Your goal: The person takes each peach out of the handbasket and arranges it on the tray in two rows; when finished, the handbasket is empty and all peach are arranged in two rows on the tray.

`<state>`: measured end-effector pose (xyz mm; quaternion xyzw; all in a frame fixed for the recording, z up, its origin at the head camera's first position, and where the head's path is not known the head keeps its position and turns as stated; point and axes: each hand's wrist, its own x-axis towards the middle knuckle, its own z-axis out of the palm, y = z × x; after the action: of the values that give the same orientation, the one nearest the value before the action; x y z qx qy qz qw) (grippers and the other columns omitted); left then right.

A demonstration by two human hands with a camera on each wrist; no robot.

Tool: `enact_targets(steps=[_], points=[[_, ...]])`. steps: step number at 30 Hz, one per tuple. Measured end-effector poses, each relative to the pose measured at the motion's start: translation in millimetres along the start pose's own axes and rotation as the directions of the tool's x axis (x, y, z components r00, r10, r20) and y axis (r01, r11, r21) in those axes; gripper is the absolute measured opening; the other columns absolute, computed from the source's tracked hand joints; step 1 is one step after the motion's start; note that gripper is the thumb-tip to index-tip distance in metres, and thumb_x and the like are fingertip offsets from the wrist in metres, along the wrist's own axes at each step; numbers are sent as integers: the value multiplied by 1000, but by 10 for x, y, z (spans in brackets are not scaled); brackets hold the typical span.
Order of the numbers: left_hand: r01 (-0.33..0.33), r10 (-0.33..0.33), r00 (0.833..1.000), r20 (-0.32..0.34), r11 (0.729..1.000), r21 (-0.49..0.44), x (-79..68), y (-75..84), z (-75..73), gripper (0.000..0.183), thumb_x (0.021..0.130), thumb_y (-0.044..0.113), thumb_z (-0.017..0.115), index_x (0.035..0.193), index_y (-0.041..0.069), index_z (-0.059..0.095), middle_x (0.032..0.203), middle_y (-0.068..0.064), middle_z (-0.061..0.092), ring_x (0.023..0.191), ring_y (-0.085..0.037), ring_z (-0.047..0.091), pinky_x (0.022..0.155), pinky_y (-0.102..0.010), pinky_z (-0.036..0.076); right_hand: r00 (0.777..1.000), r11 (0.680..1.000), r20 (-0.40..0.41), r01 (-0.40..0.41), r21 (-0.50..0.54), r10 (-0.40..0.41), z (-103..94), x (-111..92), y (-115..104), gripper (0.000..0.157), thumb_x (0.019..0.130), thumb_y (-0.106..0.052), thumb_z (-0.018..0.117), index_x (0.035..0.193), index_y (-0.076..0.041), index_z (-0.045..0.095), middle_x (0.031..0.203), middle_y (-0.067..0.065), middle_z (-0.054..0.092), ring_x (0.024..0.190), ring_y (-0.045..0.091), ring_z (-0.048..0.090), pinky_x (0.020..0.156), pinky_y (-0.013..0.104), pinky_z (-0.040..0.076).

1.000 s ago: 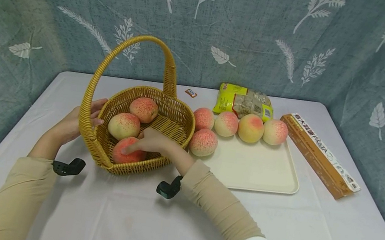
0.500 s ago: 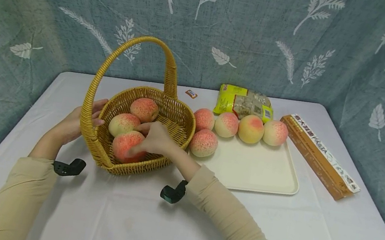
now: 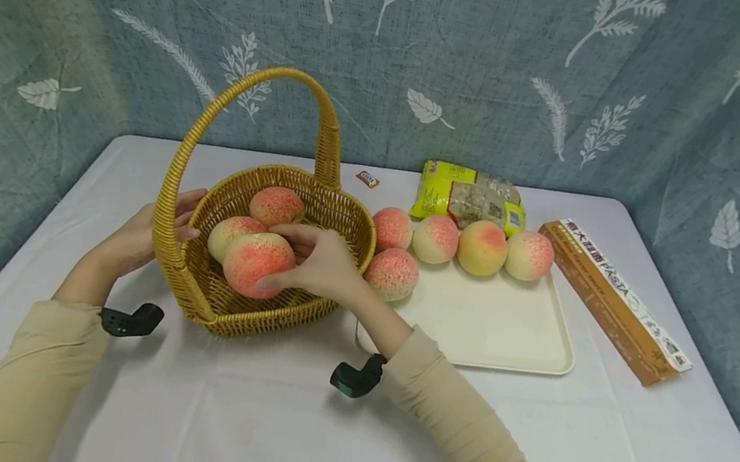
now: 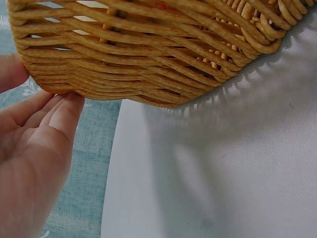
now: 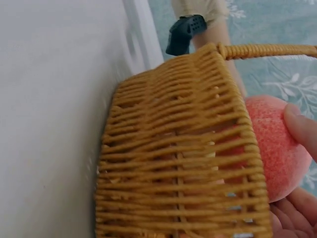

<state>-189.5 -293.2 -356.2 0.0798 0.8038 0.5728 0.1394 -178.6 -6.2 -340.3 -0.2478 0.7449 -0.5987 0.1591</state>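
Now, farthest left, the left hand point(image 3: 140, 235) rests its fingertips against the outer wall of the wicker basket point(image 3: 268, 324), its grip loose, fingers fairly straight rather than wrapped. It has stayed put over the past second, as has the basket, which stands on the white-covered table point(image 3: 238, 420) with its tall handle arching from front left to back right.

Inside the basket lie a paler peach point(image 3: 227, 237) and, behind it, a redder peach point(image 3: 278, 206). In front of these, the held peach point(image 3: 255, 265) has changed: it sat low in the basket a second ago and has since come up with the hand. The right wrist view shows it rising past the rim, so I judge that the hand alone now bears it. Nearly round, it offers no clear long axis; its pink side faces the front and its pale patch the top, while its stem end cannot be made out.

Just right, the right hand point(image 3: 328, 265) has its grip closed about that peach, thumb in front and fingers behind. Beyond it, five more peaches point(image 3: 392, 275) line the left and back of the cream tray point(image 3: 493, 323), with a bag point(image 3: 470, 197) behind and a pasta box point(image 3: 613, 302) slanting at far right.
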Motion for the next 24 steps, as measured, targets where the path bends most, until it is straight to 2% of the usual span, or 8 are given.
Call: enact_targets(steps=[11, 19, 24], points=[[-3, 3, 1000, 2, 1000, 1, -2, 6, -2, 76, 98, 4, 52, 155, 0, 2, 158, -27, 7, 144, -42, 8, 112, -23, 24, 990, 982, -67, 130, 134, -122, -224, -164, 12, 66, 69, 10, 81, 131, 5, 57, 129, 19, 60, 115, 19, 62, 94, 28, 50], [-7, 7, 1000, 3, 1000, 0, 5, -3, -1, 76, 98, 2, 52, 155, 0, 2, 158, -28, 7, 144, -41, 7, 112, -23, 24, 982, 976, -99, 172, 137, -159, -387, -297, 36, 69, 70, 13, 78, 134, 7, 53, 131, 22, 58, 118, 26, 60, 95, 32, 50], [-12, 12, 1000, 6, 1000, -5, 11, -5, 1, 75, 98, 2, 52, 154, -1, 2, 158, -28, 6, 144, -41, 8, 112, -22, 25, 980, 976, -130, 166, 138, -148, -489, -372, 32, 70, 69, 16, 77, 134, 9, 52, 130, 26, 57, 120, 31, 58, 94, 34, 50]])
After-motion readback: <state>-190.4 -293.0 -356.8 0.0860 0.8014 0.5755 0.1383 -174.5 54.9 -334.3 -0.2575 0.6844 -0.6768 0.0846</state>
